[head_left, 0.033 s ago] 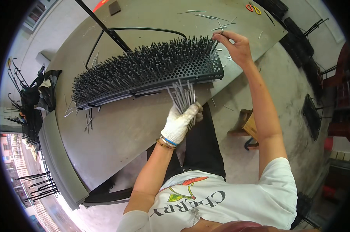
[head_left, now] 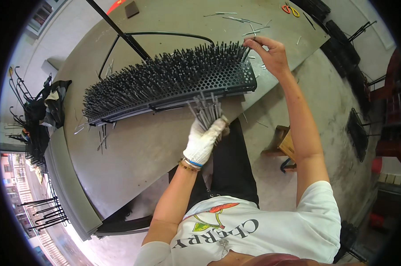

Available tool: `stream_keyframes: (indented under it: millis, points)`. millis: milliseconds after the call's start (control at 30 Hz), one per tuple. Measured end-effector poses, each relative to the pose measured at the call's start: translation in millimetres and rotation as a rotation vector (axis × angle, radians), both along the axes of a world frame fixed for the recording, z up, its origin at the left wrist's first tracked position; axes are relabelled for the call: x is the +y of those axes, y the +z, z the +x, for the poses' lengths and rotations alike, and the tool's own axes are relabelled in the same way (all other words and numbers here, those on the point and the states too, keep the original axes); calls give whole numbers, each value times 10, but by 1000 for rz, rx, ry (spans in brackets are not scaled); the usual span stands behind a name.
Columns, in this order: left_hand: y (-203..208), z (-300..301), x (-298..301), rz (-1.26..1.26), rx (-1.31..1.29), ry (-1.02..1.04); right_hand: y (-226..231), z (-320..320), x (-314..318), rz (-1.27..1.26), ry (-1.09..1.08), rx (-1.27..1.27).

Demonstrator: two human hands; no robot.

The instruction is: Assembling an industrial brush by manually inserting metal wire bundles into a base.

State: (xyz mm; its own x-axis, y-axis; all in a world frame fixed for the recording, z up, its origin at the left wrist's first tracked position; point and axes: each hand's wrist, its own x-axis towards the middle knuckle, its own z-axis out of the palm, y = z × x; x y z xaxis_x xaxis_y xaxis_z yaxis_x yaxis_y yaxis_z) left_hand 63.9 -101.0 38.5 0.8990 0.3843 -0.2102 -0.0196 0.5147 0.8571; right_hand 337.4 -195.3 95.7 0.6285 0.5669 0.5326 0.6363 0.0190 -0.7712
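My left hand, in a white knit glove, is closed around a bundle of thin grey metal rods. Their ends fan out above the fist, just in front of a long black perforated rack. A dense crowd of upright dark rods fills most of the rack's holes. Bare holes show along its near right part. At the rack's far right corner, my bare right hand pinches the top of a thin rod between thumb and fingertips. The rod's lower end is lost among the others.
Loose rods lie on the grey table behind the rack, with a few more at its front left. Scissors with red and yellow handles rest at the far right. A wooden stool stands right of my legs.
My left hand with its rod bundle has shifted slightly to the left, and the bundle has turned a little. The right hand stays at the rack's corner.
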Motion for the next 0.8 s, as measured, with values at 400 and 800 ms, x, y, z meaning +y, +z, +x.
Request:
stream_keyframes:
  millis: [400,800]
  points:
    - [-732,-233,543,323,-55,265,-239,-119,84,-10,-63,-126]
    - [120,-261,122,-164,109,111,-146,-421,47,13,-181,-342]
